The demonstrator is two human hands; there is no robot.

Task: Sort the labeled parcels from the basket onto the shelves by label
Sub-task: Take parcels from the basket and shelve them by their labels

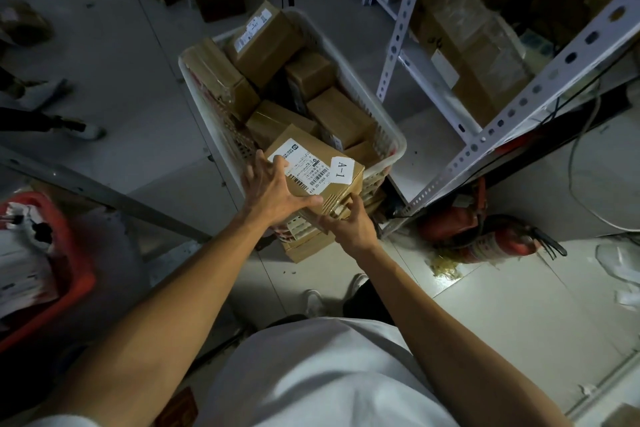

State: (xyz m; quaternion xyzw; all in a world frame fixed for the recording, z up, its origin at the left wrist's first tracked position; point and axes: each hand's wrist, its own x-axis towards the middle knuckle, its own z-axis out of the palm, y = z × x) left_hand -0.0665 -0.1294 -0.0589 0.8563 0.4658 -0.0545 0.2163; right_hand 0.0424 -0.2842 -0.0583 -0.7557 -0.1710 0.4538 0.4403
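Both gripping the A-1 parcel above the white basket: left hand spread on top, right hand curled round its near corner.

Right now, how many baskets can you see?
2. The white basket sits in the middle, full of brown parcels, beside the metal shelves. The red basket is at the left edge, only partly in view. More could be hidden outside the picture.

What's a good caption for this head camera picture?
Both hands lift parcel A-1 from the white basket.
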